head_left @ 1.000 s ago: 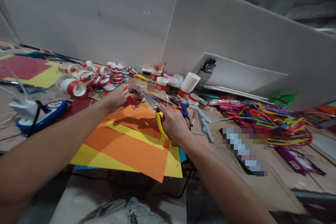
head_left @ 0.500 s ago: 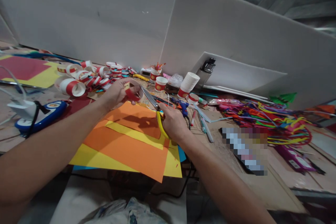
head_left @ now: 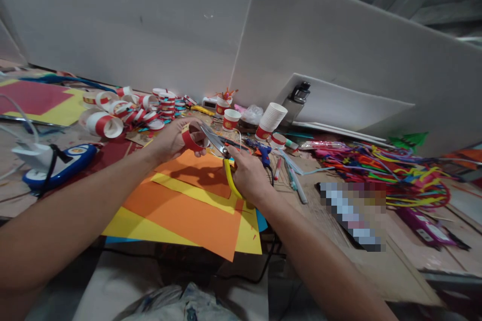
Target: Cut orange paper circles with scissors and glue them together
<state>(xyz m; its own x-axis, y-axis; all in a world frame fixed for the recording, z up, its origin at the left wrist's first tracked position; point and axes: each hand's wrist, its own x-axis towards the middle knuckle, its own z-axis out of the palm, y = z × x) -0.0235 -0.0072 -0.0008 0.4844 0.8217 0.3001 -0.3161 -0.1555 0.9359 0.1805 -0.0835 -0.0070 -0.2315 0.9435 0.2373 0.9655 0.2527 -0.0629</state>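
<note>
Red-and-white paper cup rings (head_left: 128, 110) lie heaped on the surface (head_left: 429, 256) between nine and eleven o'clock from the working spot. Next comes the left hand (head_left: 175, 135), its grip curled around one red ring (head_left: 187, 139) held up off the sheets, closed only as far as the thin wall; a light pinch should keep it round, since squeezing would probably buckle it. At the ring's three o'clock edge are the blades of yellow-handled scissors (head_left: 225, 152), pointing toward eleven; whether they touch the paper, I cannot tell. Good cutting seems to call for short snips level with the rim, turning the ring into the blades and keeping left fingertips clear. At four o'clock, the right hand (head_left: 249, 173) has its grip wrapped around the handles; how far the blades part is unclear.
</note>
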